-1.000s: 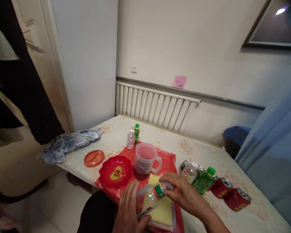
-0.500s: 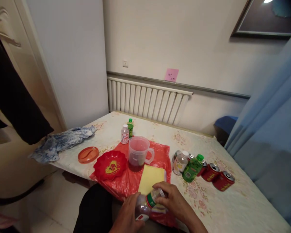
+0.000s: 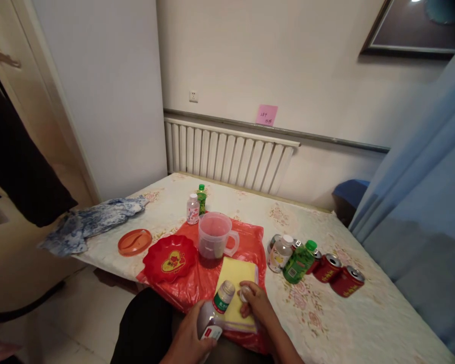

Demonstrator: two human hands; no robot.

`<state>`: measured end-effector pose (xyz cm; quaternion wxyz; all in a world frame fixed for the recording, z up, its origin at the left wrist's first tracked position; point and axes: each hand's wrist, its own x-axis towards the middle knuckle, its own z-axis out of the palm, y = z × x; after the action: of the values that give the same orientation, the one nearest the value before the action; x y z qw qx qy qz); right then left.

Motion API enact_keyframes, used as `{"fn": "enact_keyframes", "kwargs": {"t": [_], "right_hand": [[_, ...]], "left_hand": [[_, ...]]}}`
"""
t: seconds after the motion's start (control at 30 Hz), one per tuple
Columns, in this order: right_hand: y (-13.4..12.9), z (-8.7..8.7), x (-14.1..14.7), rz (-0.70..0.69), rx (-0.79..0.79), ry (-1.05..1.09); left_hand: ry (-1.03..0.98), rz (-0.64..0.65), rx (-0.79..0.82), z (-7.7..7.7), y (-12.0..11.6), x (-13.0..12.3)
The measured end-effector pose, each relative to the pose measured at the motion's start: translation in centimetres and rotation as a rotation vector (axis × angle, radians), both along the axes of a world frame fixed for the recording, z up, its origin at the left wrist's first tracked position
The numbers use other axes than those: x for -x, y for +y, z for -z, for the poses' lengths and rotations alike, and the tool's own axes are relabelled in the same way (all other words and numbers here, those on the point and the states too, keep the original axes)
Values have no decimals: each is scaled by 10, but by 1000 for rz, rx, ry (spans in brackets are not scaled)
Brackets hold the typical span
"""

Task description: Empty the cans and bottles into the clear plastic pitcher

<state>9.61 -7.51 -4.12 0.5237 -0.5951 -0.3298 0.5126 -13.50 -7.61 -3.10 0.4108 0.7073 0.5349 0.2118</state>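
Left hand (image 3: 191, 328)'s wrapped round a tilted bottle (image 3: 211, 319) with a green band near its neck, mouth uncovered, and the right hand (image 3: 258, 302) is pinching a small cap (image 3: 245, 293) just beside it — so hands apart. Bottle's held up at the near side of the surface (image 3: 246, 205), by a yellow stack (image 3: 238, 273) — clear jug (image 3: 213, 237) stands beyond, on red plastic (image 3: 250, 247).

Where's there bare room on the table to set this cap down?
There's bare table in front of the cans, at the near right, and between the jug and radiator, right of the back bottles. It's crowded on the red plastic, with plate, jug and yellow sheet, and around the right-hand bottles.
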Motion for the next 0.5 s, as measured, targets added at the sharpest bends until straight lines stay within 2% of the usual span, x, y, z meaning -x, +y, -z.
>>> {"fn": "enact_keyframes", "kwargs": {"t": [0.23, 0.5], "right_hand": [[14, 4, 8, 31, 10, -48], [12, 23, 4, 84, -52, 19]], "left_hand": [[-53, -25, 5, -1, 4, 6], [-58, -32, 32, 4, 8, 9]]}}
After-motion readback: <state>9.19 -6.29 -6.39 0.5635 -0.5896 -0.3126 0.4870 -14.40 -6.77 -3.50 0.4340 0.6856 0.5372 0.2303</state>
